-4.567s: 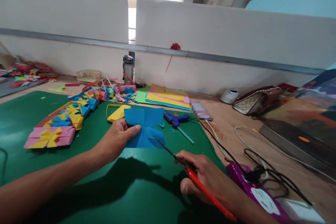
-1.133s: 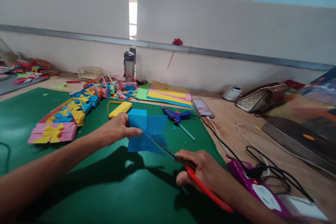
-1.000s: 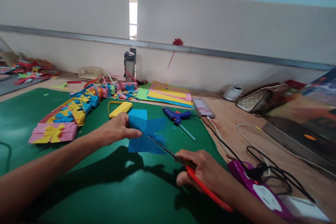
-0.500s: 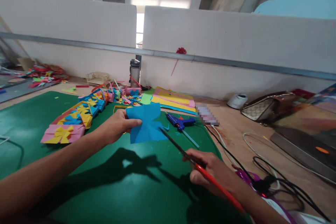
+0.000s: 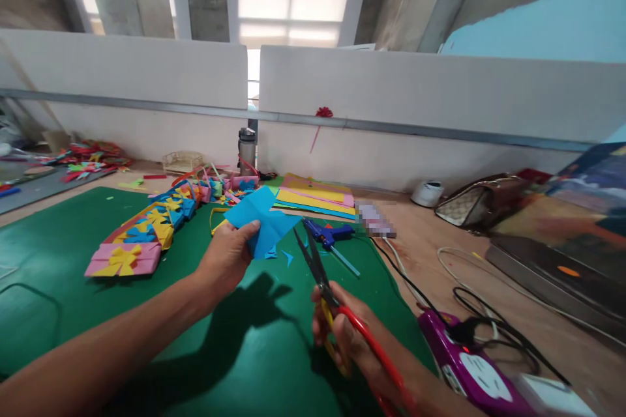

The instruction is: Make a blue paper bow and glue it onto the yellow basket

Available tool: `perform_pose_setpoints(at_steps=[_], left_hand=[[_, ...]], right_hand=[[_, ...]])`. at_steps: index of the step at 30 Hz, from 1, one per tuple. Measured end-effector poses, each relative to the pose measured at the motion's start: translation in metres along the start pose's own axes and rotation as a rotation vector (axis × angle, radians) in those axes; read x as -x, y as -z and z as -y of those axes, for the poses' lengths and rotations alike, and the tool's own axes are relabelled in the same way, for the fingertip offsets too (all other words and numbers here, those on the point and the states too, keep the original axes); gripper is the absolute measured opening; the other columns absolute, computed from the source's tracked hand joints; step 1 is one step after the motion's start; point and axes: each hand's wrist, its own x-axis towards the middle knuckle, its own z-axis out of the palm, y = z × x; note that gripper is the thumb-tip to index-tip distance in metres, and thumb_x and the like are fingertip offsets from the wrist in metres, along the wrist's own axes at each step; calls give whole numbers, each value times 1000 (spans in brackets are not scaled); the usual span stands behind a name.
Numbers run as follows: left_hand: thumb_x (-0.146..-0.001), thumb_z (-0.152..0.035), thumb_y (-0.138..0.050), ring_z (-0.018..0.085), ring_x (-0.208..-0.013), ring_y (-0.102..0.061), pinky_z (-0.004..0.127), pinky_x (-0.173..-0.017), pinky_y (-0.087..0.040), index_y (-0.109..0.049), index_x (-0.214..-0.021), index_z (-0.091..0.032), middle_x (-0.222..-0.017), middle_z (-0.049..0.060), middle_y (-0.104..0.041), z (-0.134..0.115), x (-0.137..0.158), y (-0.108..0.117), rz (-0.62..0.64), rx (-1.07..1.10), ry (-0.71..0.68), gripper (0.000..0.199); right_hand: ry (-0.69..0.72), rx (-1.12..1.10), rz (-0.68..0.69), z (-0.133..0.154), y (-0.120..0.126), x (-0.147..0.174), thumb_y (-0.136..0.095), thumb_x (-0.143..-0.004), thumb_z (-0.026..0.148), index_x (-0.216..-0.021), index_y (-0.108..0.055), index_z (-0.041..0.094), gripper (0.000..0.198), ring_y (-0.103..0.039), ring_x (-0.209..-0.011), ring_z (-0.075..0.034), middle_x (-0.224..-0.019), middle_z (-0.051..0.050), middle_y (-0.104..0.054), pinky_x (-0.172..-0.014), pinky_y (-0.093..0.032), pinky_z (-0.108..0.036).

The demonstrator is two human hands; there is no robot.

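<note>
Between thumb and fingers, my left hand (image 5: 227, 257) pinches a blue sheet of paper (image 5: 259, 215) with notches cut into its edges. My right hand (image 5: 345, 326) is closed on the handles of a pair of scissors (image 5: 317, 267), red and yellow, with dark blades slightly apart. The blade tips are close to the paper's right corner but apart from it. Below the paper, a small blue paper scrap (image 5: 288, 258) lies on the green cutting mat (image 5: 195, 332).
A blue glue gun (image 5: 325, 233) lies right of the paper. Colored sheets (image 5: 313, 195) are stacked behind. Pink, yellow and blue paper boxes with bows (image 5: 130, 257) line the left. A purple power strip (image 5: 469, 365) with cables sits at right, and a bottle (image 5: 247, 153) stands behind.
The blue paper has turned in my left hand. My right hand has drawn the scissors away from it, and their blades have opened. A blue scrap now shows on the mat.
</note>
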Motion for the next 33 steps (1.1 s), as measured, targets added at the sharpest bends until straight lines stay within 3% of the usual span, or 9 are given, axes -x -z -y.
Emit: perform_pose_setpoints(at_steps=[5,16,27,33], left_hand=[[-69,-9,-66,21,-71,-70,32,-67,-57,-63,-94,-13,-76,6,-73,7,10,-2,-39,12,-26,25],[-58,-23,-81,21,-69,-68,33,-64,-55,-62,-102,-15,-81,5,-73,24,17,17,84,-85,38,49],[-63,-33,-77,13,-54,-60,23,-48,-49,-65,-80,-15,-64,0,-66,32,24,27,198,-269,66,28],[-59,-33,-78,7,-39,-48,18,-39,-38,-55,-49,-14,-43,-3,-53,30,29,25,209,-360,69,31]], right_hand=[[-29,31,50,-3,-8,0,-36,-79,73,-100,-46,18,60,-51,-60,-12,-74,-1,-50,-43,-38,-18],[-87,-35,40,3,0,-5,-42,-78,71,-93,-47,18,55,-50,-57,-10,-73,0,-52,-48,-43,-21],[-64,-29,22,3,8,-9,-43,-80,69,-94,-47,18,53,-49,-55,-10,-73,0,-51,-45,-41,-20],[-12,1,27,3,13,-8,-38,-83,68,-93,-47,17,52,-51,-57,-10,-75,-1,-53,-48,-43,-21]])
